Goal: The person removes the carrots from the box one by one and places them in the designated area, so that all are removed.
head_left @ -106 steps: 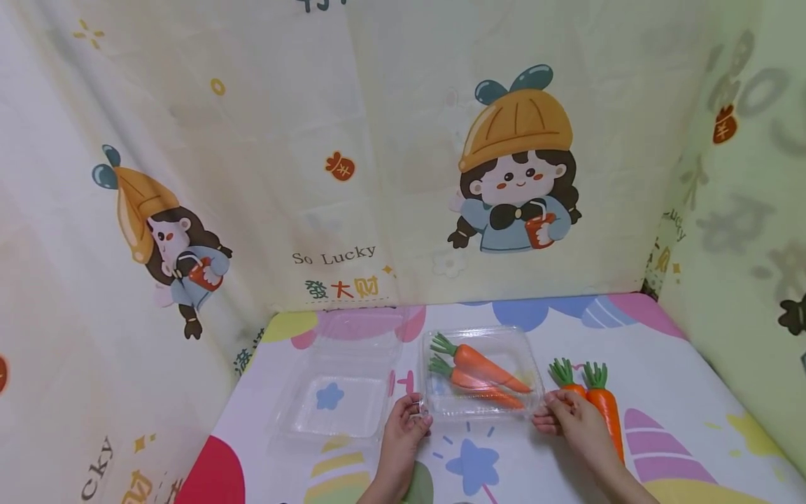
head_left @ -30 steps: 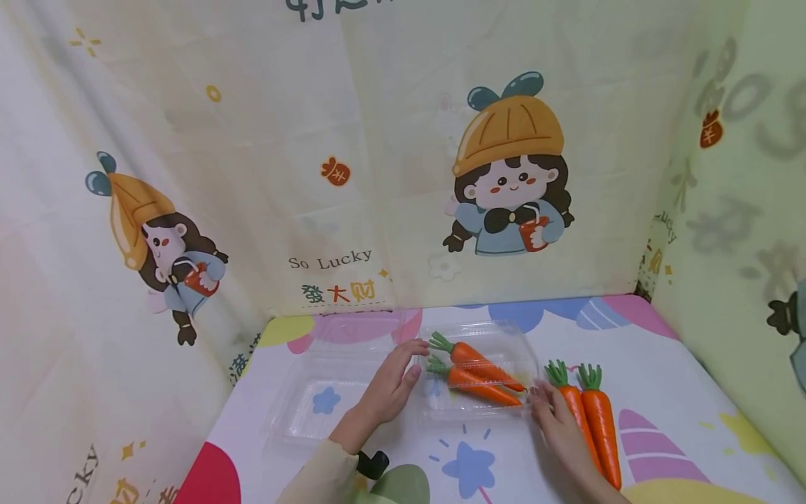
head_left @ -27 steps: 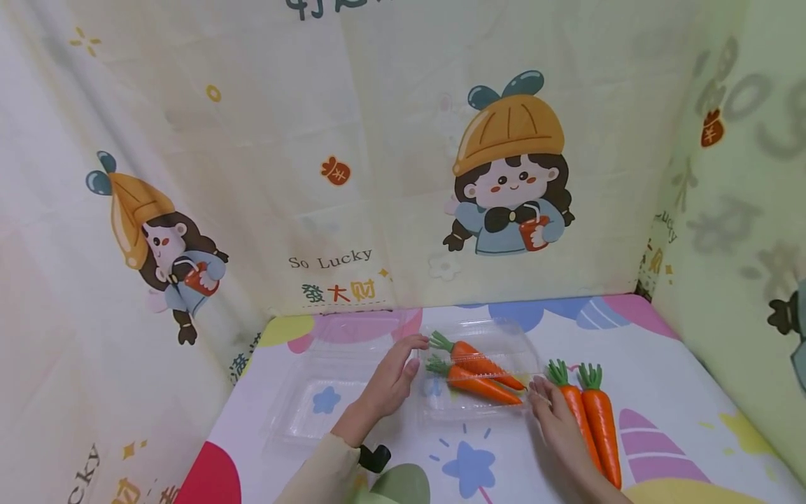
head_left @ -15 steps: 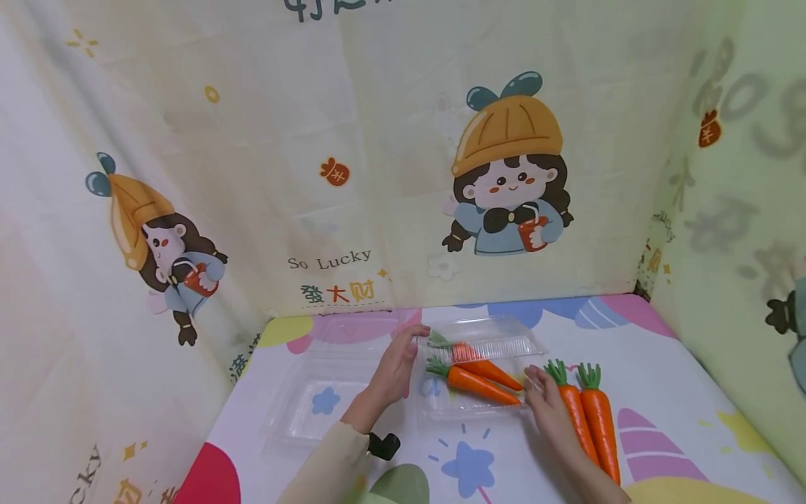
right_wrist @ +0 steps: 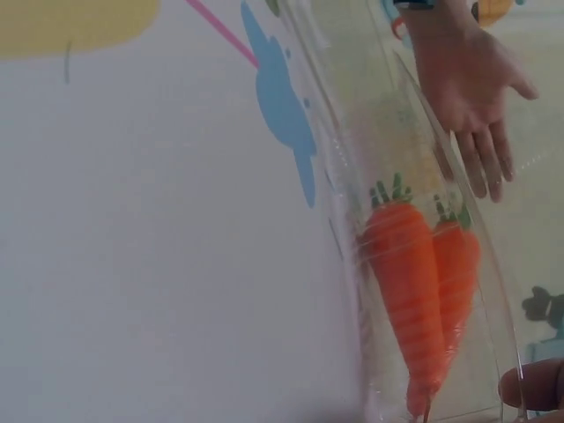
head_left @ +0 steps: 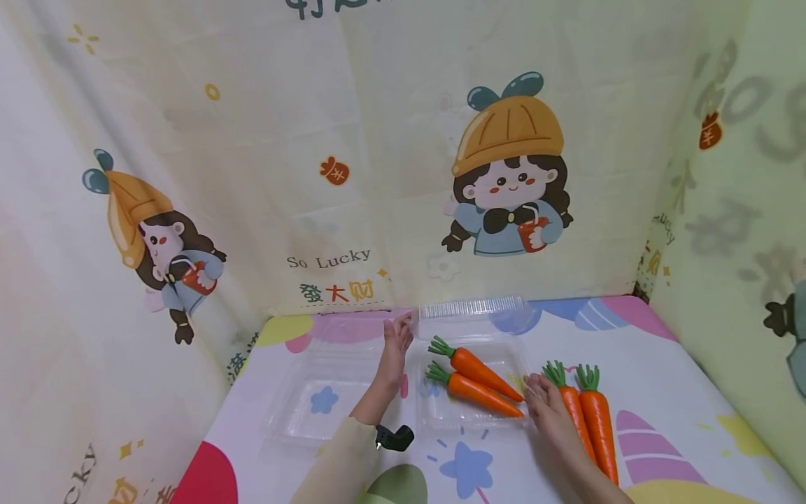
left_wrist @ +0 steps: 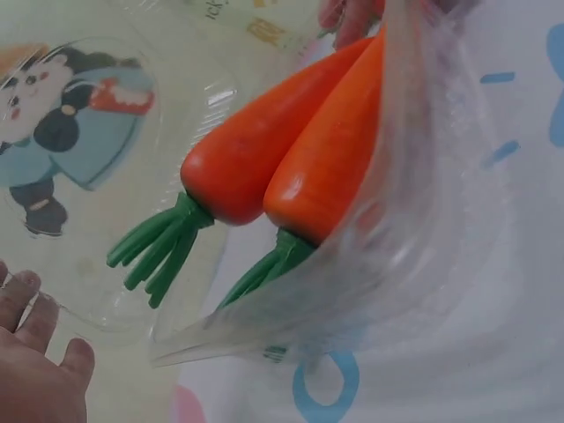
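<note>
Two orange carrots with green tops, an upper one [head_left: 481,369] and a lower one [head_left: 478,395], lie side by side in a clear plastic clamshell box [head_left: 441,423]. Its hinged lid [head_left: 472,323] stands swung up and back towards the wall. My left hand [head_left: 393,353] touches the lid's left edge with fingers extended; the left wrist view shows those fingers [left_wrist: 40,322] against the clear plastic. At the box's right rim, my right hand [head_left: 550,409] pinches the edge, its thumb [right_wrist: 533,384] on the rim in the right wrist view.
Another clear clamshell box [head_left: 292,420] stands open to the left. Two more carrots, one [head_left: 576,413] partly behind my right hand and one [head_left: 599,427] beside it, lie on the patterned tablecloth [head_left: 516,469]. Printed curtains [head_left: 403,175] enclose the back and sides.
The lid, down over the carrots earlier, has swung up and away to the back. My left hand has moved up and away with it; my right hand stays at the box's right side.
</note>
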The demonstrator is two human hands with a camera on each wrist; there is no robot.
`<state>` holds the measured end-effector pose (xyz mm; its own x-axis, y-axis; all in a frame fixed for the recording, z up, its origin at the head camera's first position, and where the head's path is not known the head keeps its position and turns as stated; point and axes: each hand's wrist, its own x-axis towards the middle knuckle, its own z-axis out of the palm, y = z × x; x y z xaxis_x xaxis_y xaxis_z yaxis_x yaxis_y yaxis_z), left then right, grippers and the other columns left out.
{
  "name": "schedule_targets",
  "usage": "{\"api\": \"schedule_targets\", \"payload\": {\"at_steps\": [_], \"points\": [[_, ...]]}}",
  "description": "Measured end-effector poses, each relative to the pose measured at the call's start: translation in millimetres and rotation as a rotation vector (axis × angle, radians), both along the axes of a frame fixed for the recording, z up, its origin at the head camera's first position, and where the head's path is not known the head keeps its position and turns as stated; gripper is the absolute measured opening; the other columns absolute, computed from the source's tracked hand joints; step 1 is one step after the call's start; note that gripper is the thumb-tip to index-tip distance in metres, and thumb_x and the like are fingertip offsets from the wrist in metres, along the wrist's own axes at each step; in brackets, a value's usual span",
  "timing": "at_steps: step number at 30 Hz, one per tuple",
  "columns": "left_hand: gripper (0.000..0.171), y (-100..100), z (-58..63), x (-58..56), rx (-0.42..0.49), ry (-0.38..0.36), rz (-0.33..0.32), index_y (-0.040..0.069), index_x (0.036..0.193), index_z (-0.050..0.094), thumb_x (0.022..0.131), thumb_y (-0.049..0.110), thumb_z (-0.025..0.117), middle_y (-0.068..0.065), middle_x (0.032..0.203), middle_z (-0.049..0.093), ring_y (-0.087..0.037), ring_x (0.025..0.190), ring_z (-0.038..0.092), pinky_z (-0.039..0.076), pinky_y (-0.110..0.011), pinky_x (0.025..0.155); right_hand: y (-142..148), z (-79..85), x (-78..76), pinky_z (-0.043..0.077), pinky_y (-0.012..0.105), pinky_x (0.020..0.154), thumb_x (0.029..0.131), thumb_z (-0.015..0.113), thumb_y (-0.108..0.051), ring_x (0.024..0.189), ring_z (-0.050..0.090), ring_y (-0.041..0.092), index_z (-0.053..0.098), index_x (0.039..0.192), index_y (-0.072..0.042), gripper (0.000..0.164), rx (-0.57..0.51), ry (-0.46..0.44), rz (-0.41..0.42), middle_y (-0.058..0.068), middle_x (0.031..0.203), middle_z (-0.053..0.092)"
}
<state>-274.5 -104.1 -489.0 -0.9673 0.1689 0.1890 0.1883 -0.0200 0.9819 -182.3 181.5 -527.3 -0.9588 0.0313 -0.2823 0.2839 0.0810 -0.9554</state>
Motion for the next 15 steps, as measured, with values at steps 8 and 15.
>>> {"api": "schedule_targets", "payload": {"at_steps": [8, 15], "points": [[0.085, 1, -4.6, -2.5, 0.088, -0.035, -0.014, -0.005, 0.158, 0.027, 0.108, 0.06, 0.005, -0.024, 0.165, 0.031, -0.037, 0.156, 0.026, 0.016, -0.05, 0.128, 4, 4.6, 14.6, 0.024, 0.053, 0.121, 0.112, 0.04, -0.033, 0.157, 0.015, 0.044, 0.0, 0.162, 0.004, 0.074, -0.02, -0.033, 0.019, 0.026, 0.17, 0.012], [0.075, 3, -11.2, -3.6, 0.115, -0.075, -0.03, -0.005, 0.16, 0.024, 0.112, 0.05, 0.01, -0.023, 0.167, 0.026, -0.037, 0.157, 0.022, 0.015, -0.049, 0.129, 3, 5.3, 23.0, 0.026, 0.055, 0.12, 0.111, 0.042, -0.037, 0.156, 0.016, 0.046, 0.003, 0.162, 0.004, 0.076, 0.019, -0.054, 0.021, 0.026, 0.169, 0.014]]}}
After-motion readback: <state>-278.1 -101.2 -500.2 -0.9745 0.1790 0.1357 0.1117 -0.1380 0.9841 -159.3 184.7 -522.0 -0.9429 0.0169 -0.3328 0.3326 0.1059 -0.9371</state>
